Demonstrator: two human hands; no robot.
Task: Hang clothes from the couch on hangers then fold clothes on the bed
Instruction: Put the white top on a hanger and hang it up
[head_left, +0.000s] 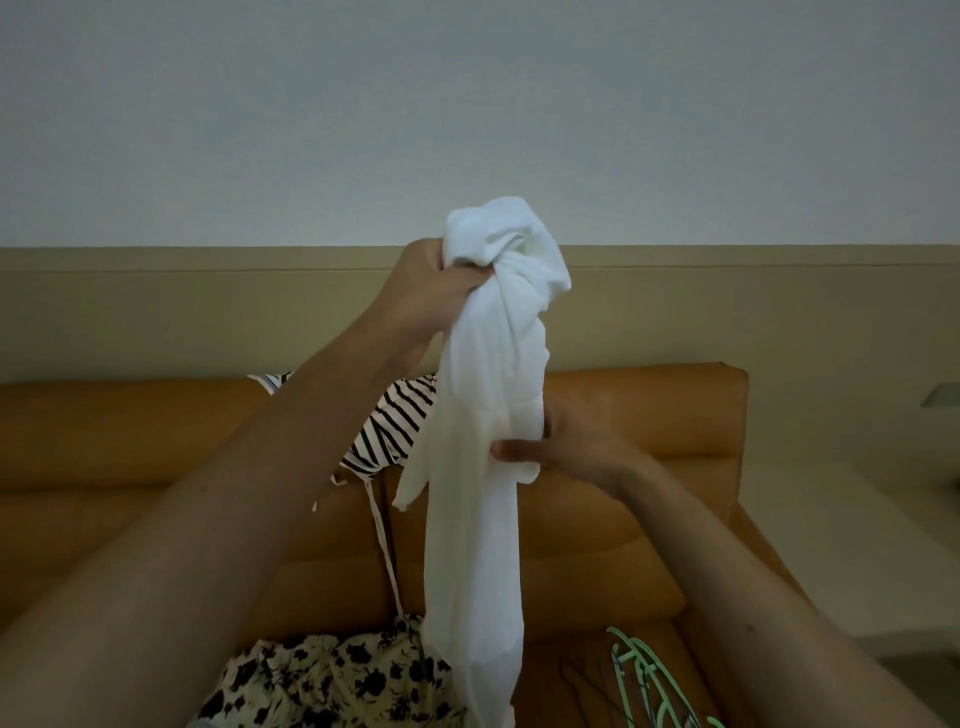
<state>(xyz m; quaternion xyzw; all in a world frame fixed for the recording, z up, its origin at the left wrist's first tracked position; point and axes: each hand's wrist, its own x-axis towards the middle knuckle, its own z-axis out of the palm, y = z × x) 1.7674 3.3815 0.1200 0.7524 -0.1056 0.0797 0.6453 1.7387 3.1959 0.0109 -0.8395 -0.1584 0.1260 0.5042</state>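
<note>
White garment (483, 415) is hanging in the centre of the frame, lifted clear above the couch (649, 415). I'm reading this as the hanging stage, with this piece being sorted out before a hanger goes in. I'm seeing the left hand (431, 291) gripping the bunched top of it, fingers curled tight into the wad of cloth, just above the middle of the frame. The right hand (576, 447) is clamping the cloth lower down, centre right, thumb (511, 449) pressing across the front and the fingers wrapping behind, out of my sight. The fabric is dropping in one twisted rope to the bottom edge, so I'm not making out a collar or a shoulder anywhere. A striped garment (395, 426) is lying over the couch back behind the left wrist, a floral garment (332, 675) is sitting at the bottom centre, and green hangers (649, 680) are lying on the seat at the lower right. Judging from that, I'm expecting the next move to call for shaking the bundle open, finding the neck opening, then freeing one hand to reach down right for a hanger. The bed folding isn't starting yet, by my reckoning.
</note>
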